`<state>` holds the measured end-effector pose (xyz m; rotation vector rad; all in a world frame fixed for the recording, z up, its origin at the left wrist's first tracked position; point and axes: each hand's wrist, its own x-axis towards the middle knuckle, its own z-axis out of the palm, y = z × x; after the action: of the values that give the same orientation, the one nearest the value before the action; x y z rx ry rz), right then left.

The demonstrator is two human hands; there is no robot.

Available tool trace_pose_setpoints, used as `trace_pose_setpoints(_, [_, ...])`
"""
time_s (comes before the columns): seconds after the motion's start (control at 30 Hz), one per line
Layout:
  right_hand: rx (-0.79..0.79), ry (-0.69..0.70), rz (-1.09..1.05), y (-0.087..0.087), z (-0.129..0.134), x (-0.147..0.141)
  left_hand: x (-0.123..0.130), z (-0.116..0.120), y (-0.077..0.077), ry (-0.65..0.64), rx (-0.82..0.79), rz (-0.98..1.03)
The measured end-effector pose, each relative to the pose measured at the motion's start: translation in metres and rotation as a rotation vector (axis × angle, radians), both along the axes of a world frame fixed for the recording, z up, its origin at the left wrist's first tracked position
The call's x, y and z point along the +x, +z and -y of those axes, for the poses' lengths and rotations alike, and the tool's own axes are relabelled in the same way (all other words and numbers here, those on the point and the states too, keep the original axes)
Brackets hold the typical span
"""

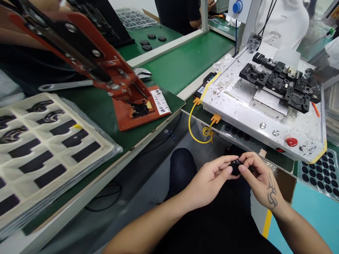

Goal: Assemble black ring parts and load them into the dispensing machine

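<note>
A small round black part (235,168) with a glossy rim is held above my lap. My left hand (214,176) grips its left side between thumb and fingers. On the other side my right hand (256,173) pinches it, thumb on the face and fingers curled behind. The fingertips cover much of the edge, so its exact kind does not show. Just beyond my hands stands a white machine (238,106) bearing several black fixtures (277,83). To the left, a red toggle press (127,102) rests on the green bench (100,116).
A cream tray (50,141) of black parts lies at left, near a wrench (66,85). Yellow cables (189,123) hang off the machine, which has a red button (291,141). Sheets of black discs (320,173) lie at right. Co-workers (176,16) are at the far side.
</note>
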<state>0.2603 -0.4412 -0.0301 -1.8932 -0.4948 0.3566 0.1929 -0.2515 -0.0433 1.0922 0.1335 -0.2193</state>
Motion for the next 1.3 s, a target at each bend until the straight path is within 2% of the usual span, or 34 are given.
trace_pose_setpoints(0.13, [-0.045, -0.023, 0.085, 0.001, -0.002, -0.005, -0.004, 0.002, -0.002, 0.025, 0.119, 0.054])
trace_pose_setpoints(0.33, [-0.089, -0.023, 0.329, 0.003, -0.003, -0.008, -0.008, 0.006, -0.004, 0.073, 0.29, 0.132])
trace_pose_setpoints(0.5, [-0.143, -0.02, 0.296, -0.002, 0.0, 0.001, -0.006, 0.004, -0.006, 0.08, 0.39, 0.179])
trace_pose_setpoints(0.67, [-0.13, 0.215, 0.326, -0.002, 0.002, 0.013, 0.0, -0.013, 0.002, -0.089, 0.566, 0.246])
trace_pose_setpoints(0.7, [-0.115, 0.226, 0.333, -0.001, 0.002, 0.014, 0.001, -0.016, 0.004, -0.099, 0.57, 0.252])
trace_pose_setpoints(0.77, [-0.072, 0.154, 0.268, 0.001, 0.0, 0.015, 0.004, -0.018, 0.007, -0.04, 0.5, 0.238])
trace_pose_setpoints(0.87, [0.063, -0.038, 0.01, 0.0, -0.007, 0.013, 0.008, -0.012, 0.007, 0.105, 0.338, 0.165])
trace_pose_setpoints(0.93, [0.179, -0.114, -0.144, -0.004, -0.013, 0.009, 0.01, -0.007, 0.005, 0.145, 0.272, 0.123])
trace_pose_setpoints(1.03, [0.254, -0.128, -0.233, -0.009, -0.018, 0.004, 0.01, -0.001, 0.003, 0.16, 0.283, 0.111])
trace_pose_setpoints(1.17, [0.208, -0.114, -0.165, -0.007, -0.016, 0.001, 0.009, -0.002, 0.008, 0.163, 0.384, 0.125])
trace_pose_setpoints(1.3, [0.213, -0.116, -0.171, -0.003, -0.013, 0.001, 0.008, -0.002, 0.01, 0.192, 0.388, 0.144])
